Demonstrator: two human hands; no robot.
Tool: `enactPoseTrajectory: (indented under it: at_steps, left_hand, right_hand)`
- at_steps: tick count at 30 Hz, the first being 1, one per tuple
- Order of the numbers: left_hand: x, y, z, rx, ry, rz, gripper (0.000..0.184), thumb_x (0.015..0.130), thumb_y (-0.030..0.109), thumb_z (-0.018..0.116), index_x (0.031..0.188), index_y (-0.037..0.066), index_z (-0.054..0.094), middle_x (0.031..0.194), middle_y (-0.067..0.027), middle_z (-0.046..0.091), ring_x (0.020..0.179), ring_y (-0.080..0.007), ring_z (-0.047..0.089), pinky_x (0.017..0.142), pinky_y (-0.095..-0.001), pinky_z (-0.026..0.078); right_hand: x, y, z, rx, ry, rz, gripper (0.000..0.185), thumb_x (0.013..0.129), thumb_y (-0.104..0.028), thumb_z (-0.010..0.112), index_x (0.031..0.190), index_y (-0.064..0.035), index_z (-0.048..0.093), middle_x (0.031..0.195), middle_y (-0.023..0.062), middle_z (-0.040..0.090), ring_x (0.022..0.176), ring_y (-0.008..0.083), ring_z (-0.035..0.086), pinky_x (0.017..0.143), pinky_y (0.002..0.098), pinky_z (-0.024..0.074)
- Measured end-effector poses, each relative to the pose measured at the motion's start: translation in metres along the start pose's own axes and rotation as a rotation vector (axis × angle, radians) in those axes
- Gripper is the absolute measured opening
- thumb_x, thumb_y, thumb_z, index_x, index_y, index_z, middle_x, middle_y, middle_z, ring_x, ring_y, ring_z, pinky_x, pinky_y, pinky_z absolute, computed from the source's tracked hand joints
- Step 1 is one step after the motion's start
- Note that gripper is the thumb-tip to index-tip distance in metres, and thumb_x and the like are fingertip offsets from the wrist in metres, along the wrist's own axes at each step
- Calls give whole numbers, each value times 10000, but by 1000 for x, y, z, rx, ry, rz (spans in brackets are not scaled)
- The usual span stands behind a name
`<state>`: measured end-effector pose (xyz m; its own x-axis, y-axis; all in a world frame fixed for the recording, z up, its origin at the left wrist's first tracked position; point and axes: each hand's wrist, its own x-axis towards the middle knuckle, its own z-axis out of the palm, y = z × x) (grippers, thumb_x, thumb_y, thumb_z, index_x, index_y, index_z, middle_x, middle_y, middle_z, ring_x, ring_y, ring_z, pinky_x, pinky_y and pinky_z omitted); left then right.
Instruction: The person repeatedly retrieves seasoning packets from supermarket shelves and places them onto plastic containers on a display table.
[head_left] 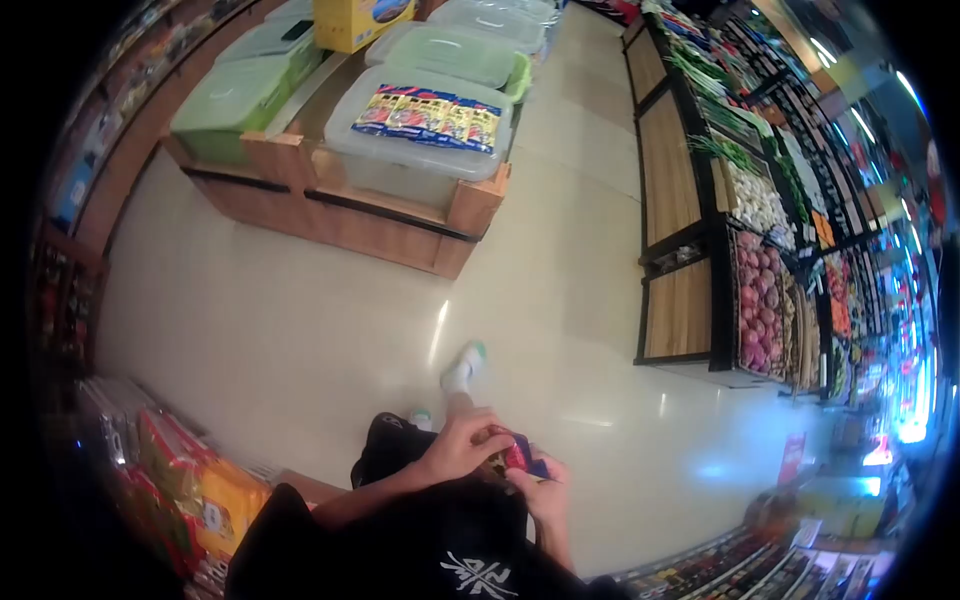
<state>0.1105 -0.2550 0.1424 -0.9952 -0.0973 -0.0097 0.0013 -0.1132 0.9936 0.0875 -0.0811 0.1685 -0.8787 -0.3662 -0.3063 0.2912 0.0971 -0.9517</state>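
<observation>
In front of my body both hands are on a small packet (517, 455) with red and dark blue showing; most of it is hidden by fingers. My left hand (462, 447) pinches its upper left side with bent fingers. On the lower right, my right hand (545, 487) grips it, thumb across the front. Farther ahead, a row of blue and yellow packets (428, 117) lies on the lid of a clear plastic bin (360, 150).
Green-lidded bins (225, 90) and a yellow box (360, 22) stand on a wooden display stand (380, 225). Vegetable shelves with red onions (757, 300) line the right. Colourful packages (215, 495) are at lower left. Tiled floor (560, 260) lies between.
</observation>
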Motion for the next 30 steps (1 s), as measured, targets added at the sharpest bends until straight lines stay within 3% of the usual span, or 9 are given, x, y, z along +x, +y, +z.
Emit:
enactPoseTrajectory:
  at_steps: [2,6,9,12,19,21,24,27,30]
  left_hand:
    - [13,-8,-7,-39,9,-7,144,873,115,641,857,-23,602,757,-49,583,705,-92,546,643,-240,450]
    - [55,4,-24,-120,60,-69,120,871,96,640,850,-18,608,720,-28,586,676,-69,519,622,-234,430]
    - [87,8,-48,19,100,-116,139,887,118,621,905,-20,624,789,-50,623,738,-69,538,655,-244,444]
    - [126,21,-74,-88,142,-185,218,900,133,597,1063,-2,651,915,-84,668,850,-96,591,768,-255,475]
    - [205,37,-104,-90,132,-248,242,907,138,586,1092,-7,645,930,-42,666,849,-83,576,765,-241,467]
    - [226,28,-116,-141,248,-257,279,945,200,536,1098,-18,621,939,-51,662,837,-94,592,749,-246,481]
    - [247,-21,-141,-577,513,-344,342,999,256,428,1192,-10,521,1039,-97,641,903,-159,642,791,-293,525]
    - [264,-37,-163,-560,601,-369,367,994,214,435,1286,-8,440,1073,-81,604,923,-130,598,803,-266,493]
    - [258,-71,-182,-527,370,-435,359,968,139,485,1293,-3,428,1166,-76,569,1062,-141,547,913,-293,453]
  right_hand:
    - [23,1,0,-3,-125,-68,117,746,47,715,780,8,611,771,6,574,698,86,521,655,215,420]
    - [92,0,-4,-25,65,-73,140,732,37,734,797,13,613,777,15,583,706,90,531,653,227,432]
    - [129,-17,8,-21,115,-98,329,730,9,748,1036,21,628,893,63,640,832,133,600,773,264,482]
    - [162,-28,17,-35,74,-196,442,718,-2,767,1126,23,600,970,95,640,887,155,611,829,281,484]
    - [246,-64,16,121,-49,-296,630,682,-34,812,1222,47,497,977,98,616,890,162,600,805,270,476]
    - [286,-67,14,272,-167,-61,668,693,-93,815,1256,25,476,992,64,612,907,157,591,808,277,471]
    - [335,-37,19,-78,-545,39,480,744,-133,777,1159,11,583,985,63,666,899,120,609,794,278,485]
    - [351,-33,43,-229,-425,172,306,784,-148,742,1021,20,645,906,69,692,821,115,625,754,271,495]
    - [376,-26,59,-146,-343,176,222,832,-146,695,986,10,660,878,76,701,794,123,640,731,275,500]
